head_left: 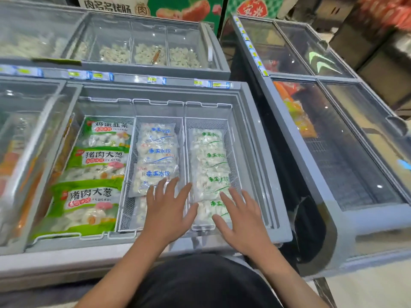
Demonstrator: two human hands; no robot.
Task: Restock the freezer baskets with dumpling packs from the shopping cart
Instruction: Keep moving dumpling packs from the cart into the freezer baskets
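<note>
The open chest freezer (262, 152) holds white wire baskets side by side. The middle basket (133, 152) carries clear dumpling packs with blue print (158, 152). The right basket (231, 138) carries clear dumpling packs with green print (209, 165). My left hand (166, 210) lies flat, fingers spread, over the near end of the middle basket. My right hand (242, 221) lies flat with straight fingers on the nearest green-print pack. Neither hand holds anything. The shopping cart is out of view.
Large green dumpling bags (93, 174) fill the left basket. A second freezer with loose dumplings (146, 54) stands behind. A closed glass-topped freezer (333, 134) stands to the right across a dark gap. A slid-back glass lid (29, 134) covers the left part.
</note>
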